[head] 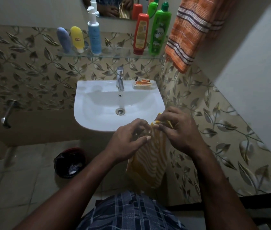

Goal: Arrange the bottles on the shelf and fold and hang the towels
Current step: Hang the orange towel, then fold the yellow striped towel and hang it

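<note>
Both of your hands meet at the top edge of the yellow striped towel, just off the washbasin rim at its 5 o'clock. Your right hand has its fingers curled round the bunched edge. Your left hand pinches the cloth beside it, thumb laid along the fabric. Holding it by the top lets the rest hang straight down in front of you, which I judge suits lining up corners for a fold.

At 12 o'clock, five bottles stand upright on the glass shelf: a grey-blue tube, a yellow tube and a blue pump bottle grouped at its left, a red bottle and a green bottle at its right. At 1 o'clock the orange striped towel hangs, already up; its rail is cut off by the frame's top.

Your hands cover the yellow towel's corners, so how many layers you hold is unclear, and its lower end vanishes behind your checked shirt.
</note>
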A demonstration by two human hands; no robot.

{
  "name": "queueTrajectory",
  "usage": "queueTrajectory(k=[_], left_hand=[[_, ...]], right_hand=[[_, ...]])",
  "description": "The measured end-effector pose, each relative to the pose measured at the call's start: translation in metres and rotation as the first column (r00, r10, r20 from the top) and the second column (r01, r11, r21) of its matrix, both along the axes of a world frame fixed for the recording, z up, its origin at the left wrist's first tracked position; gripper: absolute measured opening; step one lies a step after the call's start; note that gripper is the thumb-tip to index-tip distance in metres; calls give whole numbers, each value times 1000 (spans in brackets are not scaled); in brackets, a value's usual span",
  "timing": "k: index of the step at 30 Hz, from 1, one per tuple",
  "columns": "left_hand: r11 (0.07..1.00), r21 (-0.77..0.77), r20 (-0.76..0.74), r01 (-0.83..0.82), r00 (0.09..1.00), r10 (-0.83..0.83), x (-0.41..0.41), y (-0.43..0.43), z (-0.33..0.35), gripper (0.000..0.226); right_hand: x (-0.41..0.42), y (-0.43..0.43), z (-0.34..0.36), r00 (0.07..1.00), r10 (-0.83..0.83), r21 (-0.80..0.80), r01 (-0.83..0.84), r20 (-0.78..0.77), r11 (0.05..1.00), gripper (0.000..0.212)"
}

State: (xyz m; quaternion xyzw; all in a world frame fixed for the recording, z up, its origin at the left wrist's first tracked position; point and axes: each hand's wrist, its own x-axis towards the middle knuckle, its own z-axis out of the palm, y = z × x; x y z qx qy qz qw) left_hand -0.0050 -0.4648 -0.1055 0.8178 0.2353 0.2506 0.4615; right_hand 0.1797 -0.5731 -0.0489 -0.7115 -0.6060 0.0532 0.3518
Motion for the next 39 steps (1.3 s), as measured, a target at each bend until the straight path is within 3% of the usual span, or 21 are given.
queueTrajectory(k=[5,8,11,13,16,19,22,27,30,33,36,39], left_hand=[[995,-63,-128,78,988,-86,2,7,-6,29],[976,-161,-31,145,988,-152,4,8,-2,34],[903,-374,101,213,977,-189,6,15,10,19],[884,-408,120,229,973,-196,6,18,16,16],[916,-349,118,200,979,-169,3,18,17,26],[960,-198,-11,198,979,-204,-2,19,10,31],[944,-205,-76,258,958,-278,-7,21,6,47],[980,-113,-120,165,977,-178,-10,29,6,51],[964,25,-269,263,931,-247,-14,36,3,55],[954,52,-346,295,902,-260,-18,41,-9,60],[957,118,-375,266,904,-205,-22,43,-20,64],[963,258,-473,82,879,52,-23,48,-23,54]], right_hand=[[0,1,5,1000,13,25,-13,2,1000,9],[2,2,8,999,32,21,-32,12,999,10],[2,2,11,997,64,22,-65,31,998,11],[2,2,11,998,60,41,-62,31,997,12],[3,3,12,998,-12,70,7,61,997,15],[2,3,11,995,-68,90,62,68,994,15],[0,4,9,994,-94,98,88,59,991,13],[0,7,10,986,-145,129,134,78,982,11],[4,8,10,964,-257,192,241,63,951,13],[10,8,11,918,-396,256,382,4,888,13],[14,7,11,901,-431,259,428,-47,866,13],[12,7,9,911,-410,258,407,-46,876,15]])
